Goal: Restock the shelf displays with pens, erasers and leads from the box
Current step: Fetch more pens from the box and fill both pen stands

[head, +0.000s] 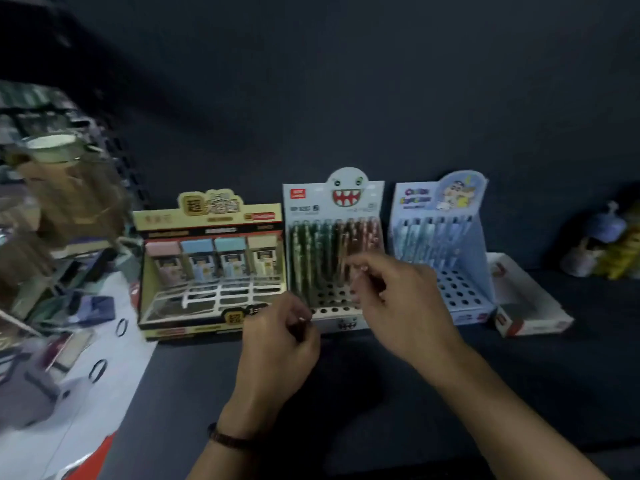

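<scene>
Pen restocking: right hand (398,299) pinches a pen (360,270) at the middle display (332,206); left hand (280,344) curled, contents unclear; next move needs hole alignment.

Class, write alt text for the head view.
A left hand and a right hand, fingers curled, work at the middle pen display; what they hold is blurred. An eraser display stands left of it, a blue pen display right.

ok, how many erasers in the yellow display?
4, all in the back row: pink eraser, blue eraser, teal eraser, cream eraser. Front slots look empty; blur may hide more.
</scene>
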A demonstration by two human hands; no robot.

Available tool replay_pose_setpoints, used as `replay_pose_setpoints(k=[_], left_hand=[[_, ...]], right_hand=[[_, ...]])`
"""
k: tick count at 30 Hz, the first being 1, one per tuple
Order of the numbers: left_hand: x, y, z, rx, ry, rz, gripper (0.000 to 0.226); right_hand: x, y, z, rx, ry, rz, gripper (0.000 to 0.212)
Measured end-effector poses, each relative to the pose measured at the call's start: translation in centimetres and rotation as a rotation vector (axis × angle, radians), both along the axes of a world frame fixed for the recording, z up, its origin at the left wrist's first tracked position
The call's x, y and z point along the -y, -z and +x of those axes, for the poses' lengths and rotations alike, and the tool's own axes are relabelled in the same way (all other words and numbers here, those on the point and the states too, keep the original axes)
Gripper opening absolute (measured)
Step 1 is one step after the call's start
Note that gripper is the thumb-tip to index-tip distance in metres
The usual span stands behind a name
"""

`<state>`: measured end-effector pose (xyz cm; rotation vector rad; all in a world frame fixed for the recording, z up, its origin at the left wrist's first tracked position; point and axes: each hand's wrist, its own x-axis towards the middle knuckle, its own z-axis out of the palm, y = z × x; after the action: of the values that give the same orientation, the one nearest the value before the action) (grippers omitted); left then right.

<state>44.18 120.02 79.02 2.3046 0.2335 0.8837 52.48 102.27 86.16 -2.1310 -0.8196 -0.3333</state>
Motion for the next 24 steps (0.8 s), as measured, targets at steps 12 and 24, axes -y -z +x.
replay_pose_setpoints(k=[12,24], left_hand=[[22.6,0.6,-4.9,-0.283,0.742,0.161,0.008],[62.9,12.4,-18.3,-0.646,1.193,0.598,0.011]], right_hand=[[25.7,7.7,-10.0,-0.174,0.378,-0.163,0.018],[62.2,21.1,-36.5,-0.762,0.881,-0.334,0.031]])
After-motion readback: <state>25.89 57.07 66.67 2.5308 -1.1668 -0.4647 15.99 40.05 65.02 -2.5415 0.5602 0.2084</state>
